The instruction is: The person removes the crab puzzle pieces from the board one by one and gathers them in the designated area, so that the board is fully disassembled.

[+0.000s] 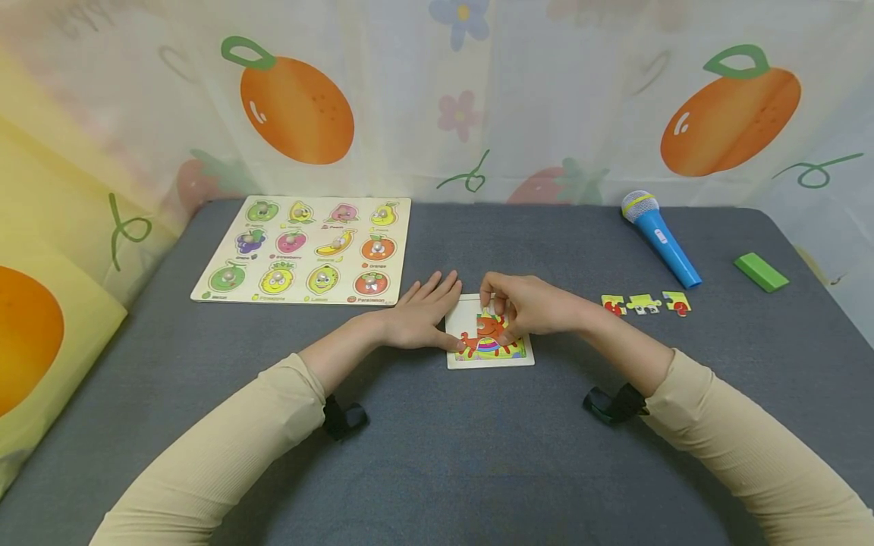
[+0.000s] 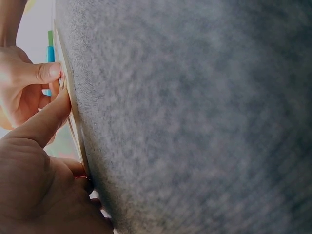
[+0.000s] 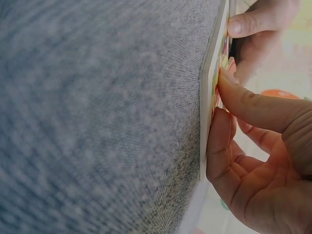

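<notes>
A small white puzzle board [image 1: 462, 309] lies flat on the dark grey table, its lower part filled with a bright picture in red, green and rainbow colours. My left hand [image 1: 419, 317] rests at the board's left side with fingers spread and straight, the thumb pressing on the board's left edge. From the right, my right hand [image 1: 536, 305] bends its thumb and fingers down onto the board and pinches a puzzle piece [image 1: 488, 326] with orange on it. The right wrist view shows the thumb [image 3: 248, 100] right at the picture surface. My right fingers partly hide the board's upper right.
Three loose puzzle pieces [image 1: 644, 304] lie in a row to the right. Behind them are a blue toy microphone [image 1: 665, 241] and a green block [image 1: 761, 272]. A larger fruit puzzle board [image 1: 305, 290] lies at the back left. A fruit-patterned curtain [image 1: 403, 98] hangs behind the table.
</notes>
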A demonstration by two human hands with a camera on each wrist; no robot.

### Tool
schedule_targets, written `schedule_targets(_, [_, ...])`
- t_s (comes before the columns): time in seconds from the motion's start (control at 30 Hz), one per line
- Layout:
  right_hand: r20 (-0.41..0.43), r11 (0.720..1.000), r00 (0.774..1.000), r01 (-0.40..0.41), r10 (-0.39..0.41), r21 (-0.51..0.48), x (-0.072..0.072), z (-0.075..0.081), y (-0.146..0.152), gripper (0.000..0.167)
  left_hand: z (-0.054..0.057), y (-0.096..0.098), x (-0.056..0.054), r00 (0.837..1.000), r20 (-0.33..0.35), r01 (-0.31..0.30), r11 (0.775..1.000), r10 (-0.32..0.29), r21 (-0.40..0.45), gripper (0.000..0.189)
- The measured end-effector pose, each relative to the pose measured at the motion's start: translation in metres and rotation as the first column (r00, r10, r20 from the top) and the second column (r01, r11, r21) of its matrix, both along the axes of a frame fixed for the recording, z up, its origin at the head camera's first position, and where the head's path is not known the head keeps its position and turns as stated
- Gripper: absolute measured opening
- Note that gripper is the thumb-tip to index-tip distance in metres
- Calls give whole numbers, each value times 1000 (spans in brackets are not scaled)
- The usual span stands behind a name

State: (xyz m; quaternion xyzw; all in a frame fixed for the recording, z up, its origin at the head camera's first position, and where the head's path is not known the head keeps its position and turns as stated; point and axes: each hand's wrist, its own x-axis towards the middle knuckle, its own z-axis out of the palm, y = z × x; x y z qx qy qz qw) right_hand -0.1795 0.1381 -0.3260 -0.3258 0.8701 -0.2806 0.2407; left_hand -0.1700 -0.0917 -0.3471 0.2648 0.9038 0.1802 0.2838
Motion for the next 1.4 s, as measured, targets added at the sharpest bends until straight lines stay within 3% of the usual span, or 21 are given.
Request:
schedule_targets(0.7, [37, 999, 998, 41, -41, -8, 0, 0, 1, 47, 5, -1, 2, 1000, 1, 13, 1000, -13, 7, 99])
schedule_targets(0.87, [47, 999, 998, 41, -41, -13, -2, -1, 1, 38, 4, 0, 2, 1000, 2, 12, 1000, -12, 4, 98])
schedule_targets(1.03, [133, 998, 990, 60, -55, -32, -3, -2, 1, 11, 3, -1, 1, 1000, -5, 15, 1000, -15, -2, 98])
schedule_targets(1.13, [186, 996, 980, 77, -69, -41, -4, -2, 0, 14, 3, -2, 1, 1000, -5, 15, 1000, -15, 0, 97])
schedule_targets(1.4, [236, 992, 966, 121, -109, -36, -5, -2, 2, 18, 3, 0, 2, 1000, -1, 15, 1000, -15, 9, 97])
